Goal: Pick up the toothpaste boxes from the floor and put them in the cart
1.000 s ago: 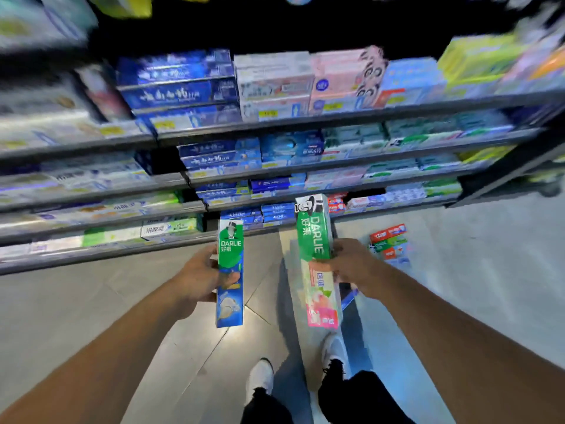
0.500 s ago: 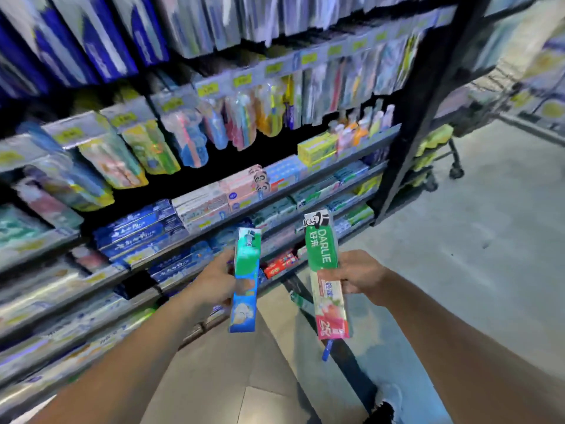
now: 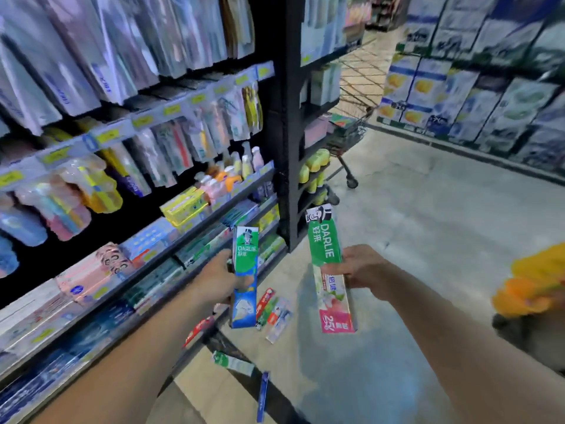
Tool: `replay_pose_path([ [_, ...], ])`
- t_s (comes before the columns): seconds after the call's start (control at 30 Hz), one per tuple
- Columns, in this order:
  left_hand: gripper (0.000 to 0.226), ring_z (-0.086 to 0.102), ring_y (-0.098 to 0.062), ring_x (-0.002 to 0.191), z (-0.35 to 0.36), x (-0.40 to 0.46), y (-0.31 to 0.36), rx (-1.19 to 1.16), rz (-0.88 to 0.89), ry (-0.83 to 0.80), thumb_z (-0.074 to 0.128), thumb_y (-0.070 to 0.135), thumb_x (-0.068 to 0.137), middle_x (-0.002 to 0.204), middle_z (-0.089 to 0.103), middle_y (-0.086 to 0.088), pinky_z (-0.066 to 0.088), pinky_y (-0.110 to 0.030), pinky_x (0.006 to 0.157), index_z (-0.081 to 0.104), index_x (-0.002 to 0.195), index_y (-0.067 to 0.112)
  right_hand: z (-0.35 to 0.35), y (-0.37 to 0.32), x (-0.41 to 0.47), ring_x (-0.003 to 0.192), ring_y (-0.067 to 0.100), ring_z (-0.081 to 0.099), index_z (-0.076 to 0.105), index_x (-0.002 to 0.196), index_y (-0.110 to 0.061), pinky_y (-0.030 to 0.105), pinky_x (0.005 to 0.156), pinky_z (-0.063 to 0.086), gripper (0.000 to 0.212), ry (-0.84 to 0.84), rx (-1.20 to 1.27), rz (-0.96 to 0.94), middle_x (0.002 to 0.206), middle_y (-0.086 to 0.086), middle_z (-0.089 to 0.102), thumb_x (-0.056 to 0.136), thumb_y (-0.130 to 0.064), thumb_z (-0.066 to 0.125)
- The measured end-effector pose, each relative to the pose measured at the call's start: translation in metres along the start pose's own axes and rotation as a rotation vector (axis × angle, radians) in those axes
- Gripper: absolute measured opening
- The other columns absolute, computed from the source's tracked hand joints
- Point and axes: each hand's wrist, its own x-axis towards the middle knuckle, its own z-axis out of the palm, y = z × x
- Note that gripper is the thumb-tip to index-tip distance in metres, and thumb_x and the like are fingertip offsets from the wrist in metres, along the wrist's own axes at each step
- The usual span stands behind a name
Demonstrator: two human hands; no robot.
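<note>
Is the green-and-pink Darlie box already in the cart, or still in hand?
In hand: the right hand grips the green-and-pink box mid-air, upright, above the floor.

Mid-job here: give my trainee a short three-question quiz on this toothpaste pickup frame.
1. True or false: both hands hold a box.
2. Which box has a pink end? A) the one in the left hand B) the one in the right hand
3. Fill in: the shopping cart stands past the end of the black ____.

Key:
1. True: green-and-blue box, green-and-pink box.
2. B.
3. Shelving. More boxes on the floor remain.
</note>
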Motion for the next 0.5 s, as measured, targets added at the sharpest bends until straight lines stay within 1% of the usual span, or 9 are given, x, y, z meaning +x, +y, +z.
replay_pose_path([
  [0.03,0.054,0.072,-0.032,0.094,0.020,0.010,0.017,0.006,0.019,-0.007,0.076,0.004,0.083,0.110,0.069,-0.006,0.059,-0.059,0.075,0.051,0.125,0.028,-0.025,-0.002,0.003,0.081,0.031,0.074,0.069,0.103,0.005,0.038,0.073,0.062,0.033,0.013,0.008,-0.003,0.092,0.019,0.076,0.075,-0.006,0.083],
  [0.07,0.052,0.071,-0.034,0.096,0.037,0.019,0.033,0.003,0.029,-0.014,0.075,0.003,0.084,0.110,0.068,-0.007,0.057,-0.062,0.079,0.051,0.124,0.026,-0.049,-0.004,0.007,0.082,0.033,0.074,0.069,0.104,0.006,0.040,0.075,0.062,0.034,0.034,0.015,0.002,0.093,0.020,0.075,0.075,-0.006,0.083],
  [0.1,0.050,0.071,-0.035,0.098,0.054,0.028,0.049,-0.001,0.037,-0.026,0.074,0.002,0.085,0.111,0.068,-0.008,0.058,-0.059,0.079,0.051,0.124,0.024,-0.071,-0.005,0.010,0.083,0.033,0.074,0.068,0.105,0.007,0.042,0.078,0.061,0.035,0.057,0.014,0.011,0.093,0.020,0.075,0.075,-0.005,0.083],
  [0.2,0.048,0.071,-0.034,0.098,0.104,0.055,0.094,0.030,0.073,-0.073,0.072,0.002,0.087,0.115,0.069,-0.010,0.059,-0.044,0.064,0.053,0.125,0.023,-0.131,-0.005,0.019,0.083,0.034,0.074,0.067,0.106,0.008,0.046,0.082,0.060,0.037,0.121,0.031,0.032,0.092,0.018,0.076,0.075,-0.006,0.082],
  [0.23,0.045,0.071,-0.034,0.098,0.118,0.065,0.106,0.048,0.084,-0.088,0.072,0.002,0.087,0.115,0.069,-0.011,0.057,-0.042,0.064,0.054,0.122,0.022,-0.147,-0.005,0.021,0.083,0.034,0.075,0.067,0.106,0.007,0.047,0.083,0.060,0.037,0.143,0.038,0.038,0.092,0.018,0.076,0.075,-0.006,0.083],
  [0.3,0.034,0.070,-0.035,0.099,0.144,0.081,0.129,0.092,0.096,-0.112,0.071,0.002,0.088,0.114,0.069,-0.012,0.058,-0.051,0.073,0.057,0.111,0.022,-0.175,-0.004,0.028,0.083,0.033,0.075,0.068,0.105,0.006,0.048,0.083,0.060,0.037,0.184,0.058,0.040,0.092,0.018,0.076,0.075,-0.007,0.083],
  [0.37,0.029,0.071,-0.031,0.095,0.169,0.104,0.149,0.134,0.106,-0.139,0.071,0.002,0.088,0.111,0.070,-0.012,0.057,-0.053,0.078,0.056,0.101,0.023,-0.203,-0.006,0.037,0.083,0.032,0.075,0.068,0.106,0.006,0.047,0.083,0.060,0.035,0.214,0.077,0.039,0.093,0.017,0.076,0.076,-0.006,0.082],
  [0.4,0.029,0.071,-0.029,0.092,0.180,0.116,0.158,0.152,0.114,-0.150,0.072,0.004,0.087,0.110,0.070,-0.011,0.058,-0.052,0.077,0.056,0.102,0.024,-0.216,-0.008,0.042,0.082,0.031,0.075,0.068,0.106,0.005,0.045,0.083,0.060,0.035,0.226,0.083,0.039,0.092,0.016,0.076,0.076,-0.006,0.082],
  [0.5,0.040,0.072,-0.027,0.092,0.212,0.156,0.180,0.169,0.113,-0.190,0.075,0.007,0.086,0.112,0.069,-0.004,0.061,-0.051,0.070,0.054,0.116,0.021,-0.252,-0.012,0.066,0.081,0.028,0.074,0.068,0.105,0.005,0.041,0.079,0.061,0.033,0.263,0.082,0.043,0.092,0.014,0.076,0.077,-0.004,0.081],
])
